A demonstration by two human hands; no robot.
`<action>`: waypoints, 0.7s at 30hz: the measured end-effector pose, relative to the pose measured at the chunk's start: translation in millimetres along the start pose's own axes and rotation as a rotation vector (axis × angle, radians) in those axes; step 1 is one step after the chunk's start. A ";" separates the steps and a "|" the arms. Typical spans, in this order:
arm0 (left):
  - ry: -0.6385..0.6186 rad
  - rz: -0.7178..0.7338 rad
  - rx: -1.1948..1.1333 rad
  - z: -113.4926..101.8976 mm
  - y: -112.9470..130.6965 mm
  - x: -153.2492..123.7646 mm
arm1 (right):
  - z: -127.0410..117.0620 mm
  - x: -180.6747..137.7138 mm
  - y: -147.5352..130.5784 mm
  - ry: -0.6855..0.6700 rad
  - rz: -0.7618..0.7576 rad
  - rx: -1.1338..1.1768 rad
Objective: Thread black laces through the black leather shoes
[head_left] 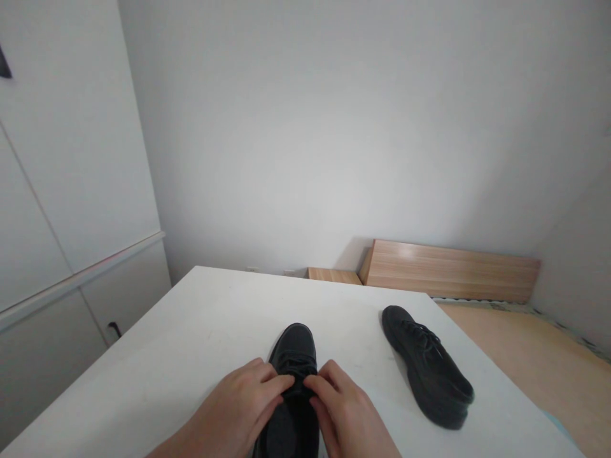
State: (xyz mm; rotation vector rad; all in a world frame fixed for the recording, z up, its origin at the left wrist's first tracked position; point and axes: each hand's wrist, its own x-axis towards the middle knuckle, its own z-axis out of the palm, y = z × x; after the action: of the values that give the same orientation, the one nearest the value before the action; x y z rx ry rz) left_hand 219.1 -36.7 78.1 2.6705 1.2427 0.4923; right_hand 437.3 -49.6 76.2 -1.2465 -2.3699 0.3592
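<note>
A black lace-up shoe (296,340) stands on the white table in front of me, its toe pointing away and its opening towards me. My left hand (251,397) is at the left side of the lacing, thumb and fingers pinched together on the black shoelace (296,367). Opposite it, my right hand (341,404) pinches the lace from the right side, with its fingertips close to the left ones. The lace ends are hard to make out against the dark leather. Both hands partly cover the sides of the shoe.
A second black shoe (424,366), laced, lies to the right on the white table (191,331). Beyond the table's right edge are a bed base (534,356) and a wooden headboard (453,267). A white cabinet (71,191) stands at left.
</note>
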 end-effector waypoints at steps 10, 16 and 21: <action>-0.155 -0.141 0.158 -13.4 23.1 20.7 | 6.5 1.2 -8.0 0.083 0.082 -0.043; 0.072 -0.089 -0.238 -35.2 27.1 25.0 | -13.2 14.7 -18.1 0.252 0.029 0.258; 0.202 -0.137 -0.788 -55.9 24.0 30.1 | -34.5 30.3 -30.7 0.527 0.012 0.541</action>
State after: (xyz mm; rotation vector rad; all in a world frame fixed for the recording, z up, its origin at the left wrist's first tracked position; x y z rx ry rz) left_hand 234.4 -29.0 143.8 1.8952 0.9796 0.9987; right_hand 417.1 -40.8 126.9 -0.9487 -1.6693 0.5516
